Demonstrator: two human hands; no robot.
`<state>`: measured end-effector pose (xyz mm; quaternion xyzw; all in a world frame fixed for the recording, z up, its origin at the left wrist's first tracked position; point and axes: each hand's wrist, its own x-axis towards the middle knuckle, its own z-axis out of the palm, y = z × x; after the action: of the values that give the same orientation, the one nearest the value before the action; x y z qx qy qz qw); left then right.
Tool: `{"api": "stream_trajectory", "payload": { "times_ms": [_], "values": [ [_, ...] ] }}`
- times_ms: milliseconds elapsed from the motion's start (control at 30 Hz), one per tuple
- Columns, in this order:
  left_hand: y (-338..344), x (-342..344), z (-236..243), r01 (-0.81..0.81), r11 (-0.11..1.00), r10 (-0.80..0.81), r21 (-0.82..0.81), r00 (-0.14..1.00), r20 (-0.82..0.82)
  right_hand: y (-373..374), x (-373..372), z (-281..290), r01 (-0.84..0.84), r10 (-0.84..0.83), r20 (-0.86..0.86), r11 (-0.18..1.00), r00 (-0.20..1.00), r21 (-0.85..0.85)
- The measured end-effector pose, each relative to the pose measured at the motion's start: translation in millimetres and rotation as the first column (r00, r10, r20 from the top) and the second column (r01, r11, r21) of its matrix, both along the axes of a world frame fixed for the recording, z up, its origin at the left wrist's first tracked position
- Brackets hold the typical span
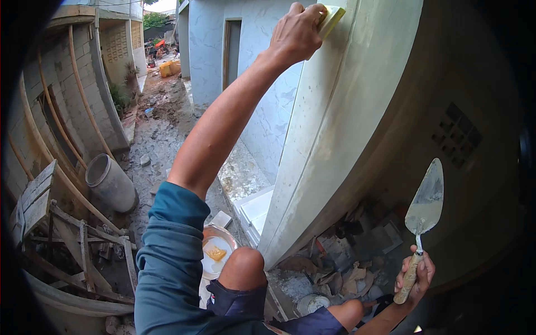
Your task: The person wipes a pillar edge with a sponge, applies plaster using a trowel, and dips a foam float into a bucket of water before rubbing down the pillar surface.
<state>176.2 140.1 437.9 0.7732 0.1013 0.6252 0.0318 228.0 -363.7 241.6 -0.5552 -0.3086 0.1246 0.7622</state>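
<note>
Sponge (333, 21), yellow, sat at the far centre against the grey pillar (363, 95), clasped by the left hand (296, 30). On the near right I observed, from a distance, the right hand (426, 273), its fingers wrapped round the handle of a trowel (426, 206) whose blade pointed upward. The two hands were well apart. Near centre lay a round basin (232, 239) holding a yellow lump (215, 254); a pale barrel (114, 187) stood at the left.
</note>
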Motion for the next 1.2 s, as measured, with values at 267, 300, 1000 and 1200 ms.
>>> {"api": "stream_trajectory", "payload": {
  "times_ms": [267, 300, 1000, 1200],
  "values": [
    [-14.7, -21.2, -135.3, 0.015, 0.994, -0.061, -0.104, 0.889, -0.453, -11.1, 4.7, -2.1, -0.01, 0.01, -0.03, 1.0, 0.999, -0.003],
    [-11.1, -26.4, -151.0, 0.01, 0.994, -0.059, -0.108, 0.887, -0.458, -10.7, 6.0, -1.4, -0.025, 0.025, -0.015, 1.0, 1.0, -0.012],
    [-30.6, 16.5, -176.3, 0.105, 0.98, -0.108, -0.167, 0.994, -0.005, -9.9, -2.7, 5.6, -0.028, 0.025, -0.08, 0.999, 0.997, -0.044],
    [-49.8, -3.0, -303.9, 0.117, 0.928, -0.182, -0.355, 0.971, -0.156, -12.3, -0.5, 5.7, -0.017, 0.011, -0.09, 0.997, 0.996, -0.076]
  ]
}}
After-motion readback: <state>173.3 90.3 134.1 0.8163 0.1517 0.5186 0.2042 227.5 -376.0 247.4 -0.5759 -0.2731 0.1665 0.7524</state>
